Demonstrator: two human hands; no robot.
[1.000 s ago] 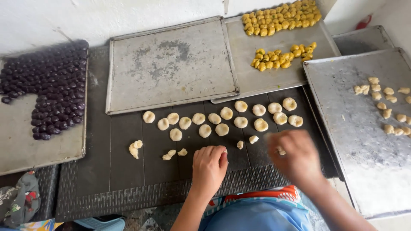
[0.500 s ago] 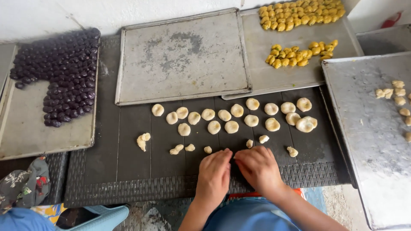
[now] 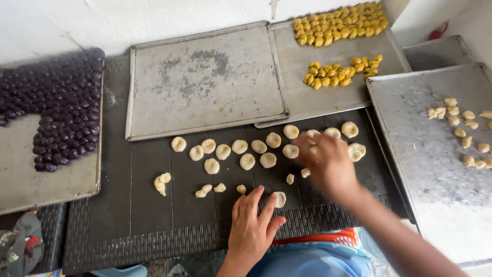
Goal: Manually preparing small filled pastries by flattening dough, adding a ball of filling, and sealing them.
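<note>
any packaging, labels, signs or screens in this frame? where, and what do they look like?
None that can be made out: no screen, sign or label shows.
Nearest candidate: crumpled multicoloured item, bottom-left corner beside the dark mat; too unclear to tell whether it is a wrapper or cloth.

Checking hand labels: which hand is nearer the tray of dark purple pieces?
Left. The left hand lies flat on the dark mat, right of the purple-piece tray. The right hand reaches over the dough discs, farther right.
</note>
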